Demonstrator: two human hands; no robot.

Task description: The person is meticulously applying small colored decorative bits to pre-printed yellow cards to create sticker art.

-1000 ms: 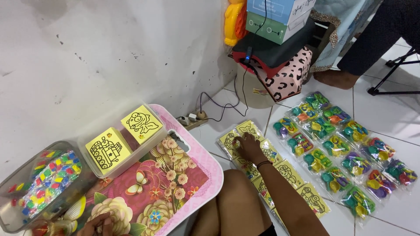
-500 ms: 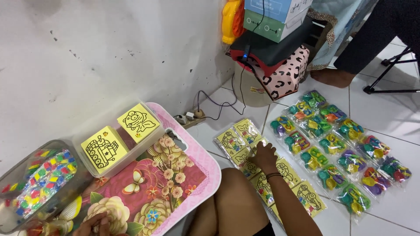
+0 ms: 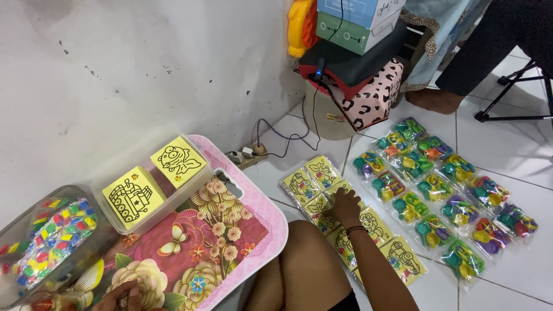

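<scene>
My right hand lies fingertips-down on a row of yellow picture-card packets laid out on the white floor tiles, beside my bent knee. It does not lift any packet. To its right lie rows of clear bags of colourful small toys. My left hand shows only partly at the bottom edge, resting on a pink floral tray next to a clear jar of colourful pieces. What it holds is hidden.
A clear plastic box on the tray holds two stacks of yellow cards. A power strip with cables lies by the wall. A leopard-print stool carries boxes. Another person's foot and a black stand leg are at the back right.
My right hand has slid along the row of yellow packets toward me. The view has shifted slightly, and my left hand stays at the tray's near edge.
</scene>
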